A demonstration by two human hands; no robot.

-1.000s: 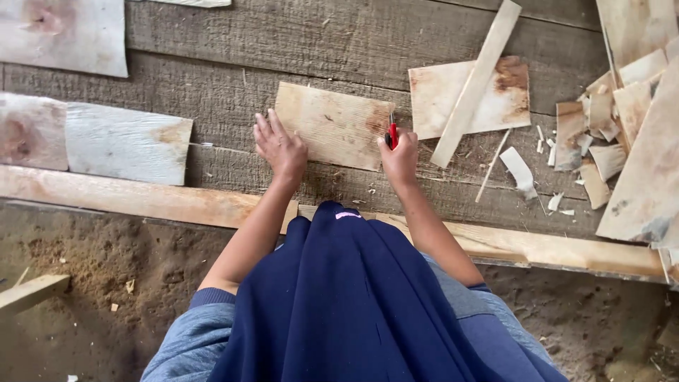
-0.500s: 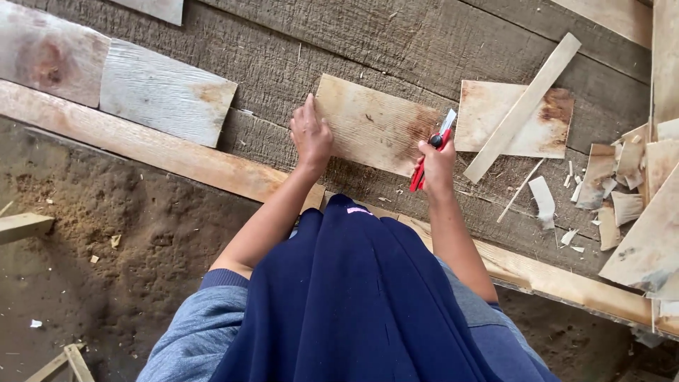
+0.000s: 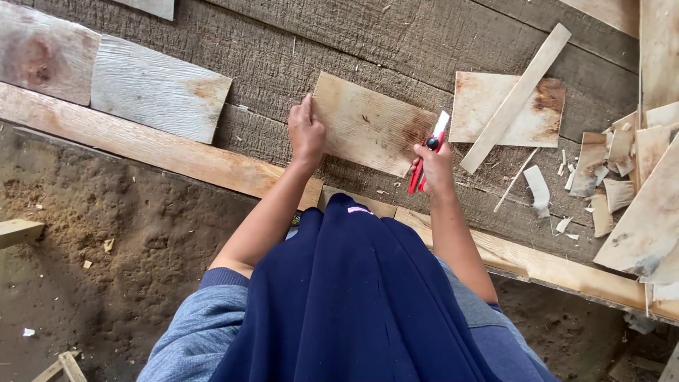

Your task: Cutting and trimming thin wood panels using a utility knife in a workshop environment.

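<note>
Head view: left hand (image 3: 305, 134) presses wood board (image 3: 371, 124); right hand (image 3: 435, 164) grips red knife (image 3: 426, 157).

A thin, pale rectangular wooden board (image 3: 368, 129) lies flat on a grey weathered plank platform (image 3: 297, 49). The left hand (image 3: 305, 132) presses its left edge, fingers up; the right hand (image 3: 435, 164) grips a red utility knife with a black knob (image 3: 426, 157) — blade extended at the board's right edge. Another thin square board (image 3: 495, 113) lies further right, crossed by a narrow wooden strip (image 3: 515, 97) — offcuts beyond.
</note>
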